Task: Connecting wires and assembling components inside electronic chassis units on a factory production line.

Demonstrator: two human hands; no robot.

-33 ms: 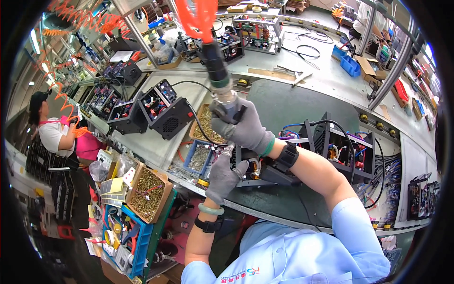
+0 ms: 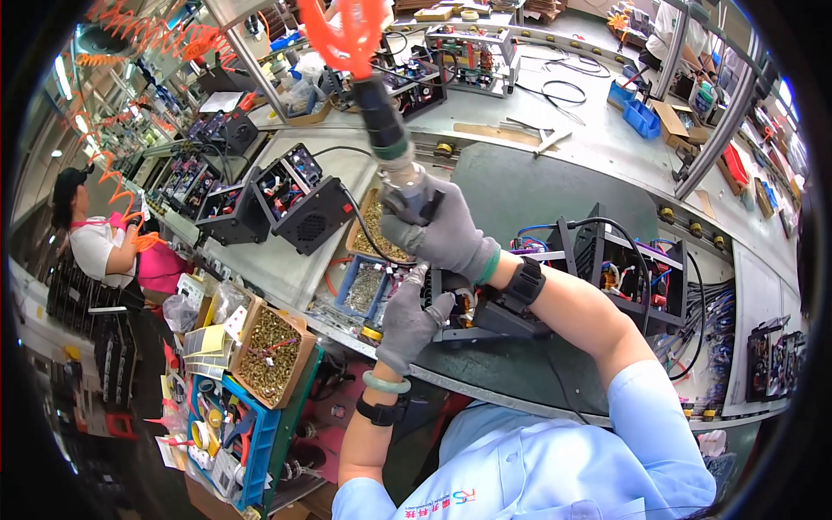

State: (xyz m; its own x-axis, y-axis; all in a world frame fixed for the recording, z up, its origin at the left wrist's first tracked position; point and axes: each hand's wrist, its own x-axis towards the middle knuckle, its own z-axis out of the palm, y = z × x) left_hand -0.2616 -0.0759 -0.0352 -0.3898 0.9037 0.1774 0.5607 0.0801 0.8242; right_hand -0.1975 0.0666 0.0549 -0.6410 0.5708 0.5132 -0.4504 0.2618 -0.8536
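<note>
By the green worktop [image 2: 555, 186], a blue tray [image 2: 347, 284] holds metal parts; right grip [image 2: 444, 230] clasps a power driver [image 2: 402, 173], left grip [image 2: 411, 322] unclear.

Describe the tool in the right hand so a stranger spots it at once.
Start at the dark green mat in mid-picture. At its left side is the right hand, grey-gloved, gripping the long tool, black towards the top and metallic lower down. The bright orange coil directly above it in the picture sets it apart from its neighbours.

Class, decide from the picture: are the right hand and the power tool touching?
Touching: the head view shows the gloved right hand wrapped around the lower part of the power tool.
</note>
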